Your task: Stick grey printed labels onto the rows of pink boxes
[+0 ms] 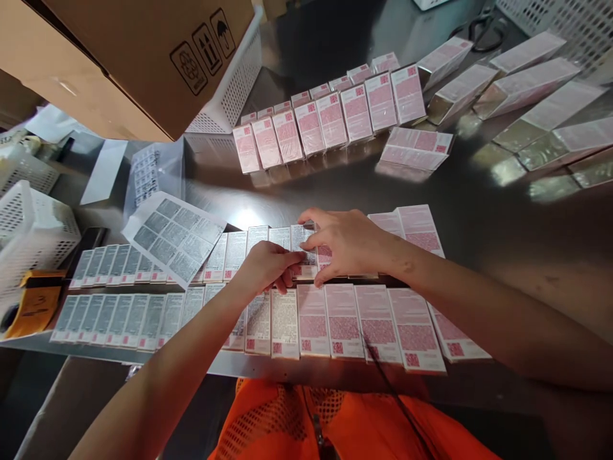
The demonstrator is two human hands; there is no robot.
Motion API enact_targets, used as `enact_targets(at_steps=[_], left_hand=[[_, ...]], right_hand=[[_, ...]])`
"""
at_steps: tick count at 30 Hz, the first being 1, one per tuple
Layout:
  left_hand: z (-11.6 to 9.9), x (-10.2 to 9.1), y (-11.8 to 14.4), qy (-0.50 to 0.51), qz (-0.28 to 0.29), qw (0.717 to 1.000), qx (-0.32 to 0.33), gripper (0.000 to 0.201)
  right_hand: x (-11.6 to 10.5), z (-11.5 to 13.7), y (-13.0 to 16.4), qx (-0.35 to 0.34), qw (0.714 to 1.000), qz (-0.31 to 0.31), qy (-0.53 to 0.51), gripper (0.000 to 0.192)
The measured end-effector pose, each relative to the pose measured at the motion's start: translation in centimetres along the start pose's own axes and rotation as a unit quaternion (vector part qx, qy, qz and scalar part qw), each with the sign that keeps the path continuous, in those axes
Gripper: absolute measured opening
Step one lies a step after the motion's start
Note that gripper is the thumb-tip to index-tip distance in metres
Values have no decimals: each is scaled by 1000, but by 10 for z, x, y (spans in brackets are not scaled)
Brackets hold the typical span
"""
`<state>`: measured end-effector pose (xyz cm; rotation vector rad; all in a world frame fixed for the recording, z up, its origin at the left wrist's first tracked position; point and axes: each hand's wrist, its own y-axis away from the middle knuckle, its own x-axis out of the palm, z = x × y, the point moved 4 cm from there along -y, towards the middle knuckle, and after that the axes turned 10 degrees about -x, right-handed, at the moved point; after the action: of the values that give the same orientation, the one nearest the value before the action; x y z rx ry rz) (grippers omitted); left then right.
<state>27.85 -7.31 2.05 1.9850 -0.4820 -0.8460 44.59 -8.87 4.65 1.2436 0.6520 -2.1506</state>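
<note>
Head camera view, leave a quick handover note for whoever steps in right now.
Left hand and right hand both pinch one small box in the middle row on the steel table.
Near row: left boxes carry grey labels, right ones show pink print.
Sticker sheet lies at left.
A far row of pink boxes stands upright behind.
Pink-faced boxes look unlabelled.

Both hands, left (268,265) and right (347,243), meet, fingers curled downward.

We saw bare table (502,211) open between the near rows of boxes (345,319) and the far row (330,118); the cardboard carton (143,57) and white basket (230,89) blocked the far left.
</note>
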Motion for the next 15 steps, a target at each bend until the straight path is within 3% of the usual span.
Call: enact_targets(at_steps=[8, 15], left_hand=[[-8, -1, 4, -84, -10, 996, 4, 30], [-11, -7, 13, -177, -51, 983, 11, 46]], right_hand=[[1, 0, 1, 3, 1000, -2, 5, 42], [0, 1, -1, 20, 1000, 9, 6, 40]])
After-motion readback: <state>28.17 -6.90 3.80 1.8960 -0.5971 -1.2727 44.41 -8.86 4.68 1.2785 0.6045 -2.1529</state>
